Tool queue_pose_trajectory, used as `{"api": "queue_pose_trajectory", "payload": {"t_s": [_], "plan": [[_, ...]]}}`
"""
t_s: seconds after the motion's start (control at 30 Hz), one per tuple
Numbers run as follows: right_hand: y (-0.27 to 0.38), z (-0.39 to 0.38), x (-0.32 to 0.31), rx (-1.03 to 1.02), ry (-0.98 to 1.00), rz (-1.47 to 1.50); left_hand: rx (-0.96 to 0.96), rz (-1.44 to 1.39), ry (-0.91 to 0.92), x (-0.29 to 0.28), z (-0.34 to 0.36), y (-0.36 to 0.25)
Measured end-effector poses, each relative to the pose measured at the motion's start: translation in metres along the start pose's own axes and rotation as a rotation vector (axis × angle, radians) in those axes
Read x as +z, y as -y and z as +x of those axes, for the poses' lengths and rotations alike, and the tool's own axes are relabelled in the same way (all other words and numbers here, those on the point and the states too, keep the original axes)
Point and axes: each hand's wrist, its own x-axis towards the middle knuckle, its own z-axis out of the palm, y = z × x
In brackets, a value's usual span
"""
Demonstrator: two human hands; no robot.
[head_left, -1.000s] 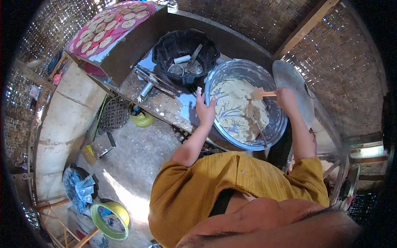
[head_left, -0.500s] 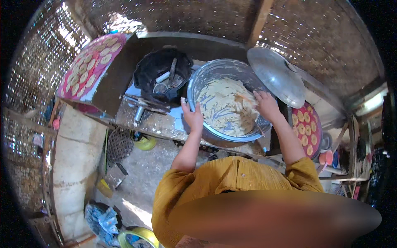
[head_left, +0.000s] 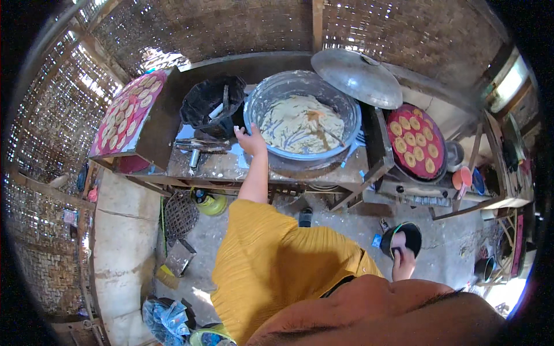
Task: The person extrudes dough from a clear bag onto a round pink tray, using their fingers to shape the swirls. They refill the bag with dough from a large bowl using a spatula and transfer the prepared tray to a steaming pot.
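- Right hand (head_left: 404, 265) has left the big basin (head_left: 300, 154) since half a second ago, when it was over the dough; now it is at the lower right of the frame, at the black bucket (head_left: 388, 241).
- Its fingers point up into the bucket, beside a pale pinkish thing (head_left: 398, 239); how far they are bent, and whether they grip that thing, I cannot tell.
- Left hand (head_left: 252, 142) stays by the left side of the basin, near the middle of the frame. Thumb and fingers are spread well apart and grasp nothing, with something whitish on a fingertip; whether the thumb touches the wall, I cannot tell.
- Dough (head_left: 283, 121) lies pale and smeared across the bottom of the basin, just above the middle of the frame.
- Wooden spatula (head_left: 315, 115) rests in the dough, no hand on it now; a thin stick (head_left: 334, 138) slants to the lower right rim.
- Whole view has swung, so the basin sits higher in the frame and the metal lid (head_left: 356, 78) is further left, at the basin's upper right.
- Round pink tray (head_left: 430, 153) with dough rings, partly hidden before, now shows more fully at the right.
- Bucket is newly in sight, standing on the floor (head_left: 438, 259).
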Motion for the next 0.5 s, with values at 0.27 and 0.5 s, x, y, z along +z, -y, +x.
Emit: {"api": "queue_pose_trajectory", "payload": {"t_s": [0.27, 0.5], "plan": [[-0.055, -0.185, 0.027, 0.295, 0.174, -0.131, -0.323, -0.107, -0.101, -0.028, 0.003, -0.007], [-0.048, -0.183, 0.025, 0.475, 0.245, 0.021, -0.442, -0.253, -0.188, -0.054, 0.038, -0.015]]}}
